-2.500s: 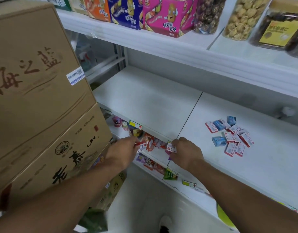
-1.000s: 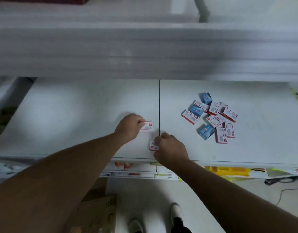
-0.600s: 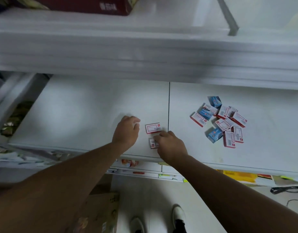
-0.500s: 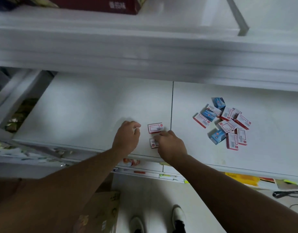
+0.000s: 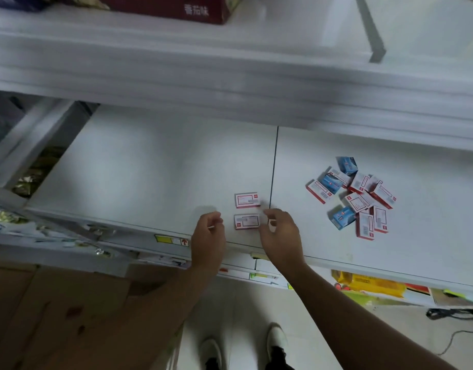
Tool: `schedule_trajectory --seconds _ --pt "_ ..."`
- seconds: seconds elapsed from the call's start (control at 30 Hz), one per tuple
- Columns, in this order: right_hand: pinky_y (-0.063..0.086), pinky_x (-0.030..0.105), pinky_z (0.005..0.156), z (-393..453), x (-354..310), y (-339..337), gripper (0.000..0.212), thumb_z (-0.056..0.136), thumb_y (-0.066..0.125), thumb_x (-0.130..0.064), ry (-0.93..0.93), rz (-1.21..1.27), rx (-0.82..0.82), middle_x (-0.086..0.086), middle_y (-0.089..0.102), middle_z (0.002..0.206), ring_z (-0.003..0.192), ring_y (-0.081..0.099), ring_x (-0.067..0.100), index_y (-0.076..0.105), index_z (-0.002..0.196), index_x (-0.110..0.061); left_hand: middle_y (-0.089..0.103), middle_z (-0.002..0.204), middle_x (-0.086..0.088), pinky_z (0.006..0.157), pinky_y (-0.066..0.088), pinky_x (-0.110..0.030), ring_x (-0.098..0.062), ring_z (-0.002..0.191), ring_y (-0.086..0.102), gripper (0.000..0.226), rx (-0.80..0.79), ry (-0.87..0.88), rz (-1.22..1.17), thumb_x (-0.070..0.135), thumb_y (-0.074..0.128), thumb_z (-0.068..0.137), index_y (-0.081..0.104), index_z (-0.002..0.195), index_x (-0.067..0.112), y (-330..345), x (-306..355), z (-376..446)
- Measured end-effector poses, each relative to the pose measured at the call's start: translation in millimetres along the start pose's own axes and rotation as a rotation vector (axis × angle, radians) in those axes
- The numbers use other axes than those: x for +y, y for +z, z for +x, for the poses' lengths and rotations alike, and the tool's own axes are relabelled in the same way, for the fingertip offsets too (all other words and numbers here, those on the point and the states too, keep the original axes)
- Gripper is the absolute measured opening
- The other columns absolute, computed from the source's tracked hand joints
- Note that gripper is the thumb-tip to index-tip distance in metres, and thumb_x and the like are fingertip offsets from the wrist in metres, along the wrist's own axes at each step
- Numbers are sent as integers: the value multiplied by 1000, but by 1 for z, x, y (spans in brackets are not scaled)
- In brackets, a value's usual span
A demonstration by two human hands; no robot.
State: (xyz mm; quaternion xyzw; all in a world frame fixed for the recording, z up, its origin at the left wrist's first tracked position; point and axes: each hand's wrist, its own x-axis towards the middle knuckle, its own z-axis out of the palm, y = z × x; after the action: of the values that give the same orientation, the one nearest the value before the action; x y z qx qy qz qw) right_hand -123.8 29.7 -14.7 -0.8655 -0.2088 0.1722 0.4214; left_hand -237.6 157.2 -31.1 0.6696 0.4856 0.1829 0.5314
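I see my left hand and my right hand over the front edge of a white shelf. Two small red and white boxes lie flat there, one behind the other. The near box sits between my two hands. The far box lies just behind it, with a thin gap between them. Both are just left of the dark line that runs across the shelf from front to back.

My left hand is just beside the left end of the near box and does not touch it. Its fingers are loosely bent and hold nothing. My right hand is at the right end of the near box. Its fingers are loose too and pinch nothing. I cannot tell if a fingertip touches the box.

Well to the right lies a messy pile of boxes, red and white ones mixed with a few blue ones. A dark red carton stands on the top shelf. Down below I see brown cardboard on the left, a yellow packet under the white shelf, and white shoes on the floor.
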Motion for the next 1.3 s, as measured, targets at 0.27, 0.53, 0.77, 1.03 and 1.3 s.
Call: schedule_trajectory --seconds 0.27,0.53,0.77,1.03,1.3 --pt "51 6 80 -2 0 17 32 113 39 -34 155 539 -107 -36 60 128 110 58 -16 47 142 -45 65 136 6 93 47 -12 -8 115 66 43 28 -148 -221 38 36 116 54 152 22 47 13 -9" --pt "43 -3 74 21 3 37 46 112 42 -38 245 682 -90 -29 50 137 99 54 -28 32 157 -38 59 155 -8 122 44 -47 -25 142 57 50 -21 -140 -430 41 36 117 49 159 17 63 18 8" --pt "36 -9 71 40 4 43 54 113 37 -40 233 678 -121 -20 38 152 102 46 -29 21 164 -32 45 167 1 130 30 -40 -16 152 44 51 -28 -136 -450 35 40 117 38 166 23 66 31 29" --pt "31 14 101 61 -3 44 60 111 37 -49 240 663 -104 -13 34 164 124 47 -5 15 165 -36 43 168 0 131 29 -40 -16 153 43 51 -102 -92 -391 32 39 116 37 166 23 61 40 59" --pt "20 21 113 85 -18 49 56 113 34 -41 201 651 -55 -14 24 169 137 27 -5 18 165 -32 42 169 5 129 29 -36 -13 153 40 52 -94 -29 -316 36 40 115 38 166 24 70 49 79"
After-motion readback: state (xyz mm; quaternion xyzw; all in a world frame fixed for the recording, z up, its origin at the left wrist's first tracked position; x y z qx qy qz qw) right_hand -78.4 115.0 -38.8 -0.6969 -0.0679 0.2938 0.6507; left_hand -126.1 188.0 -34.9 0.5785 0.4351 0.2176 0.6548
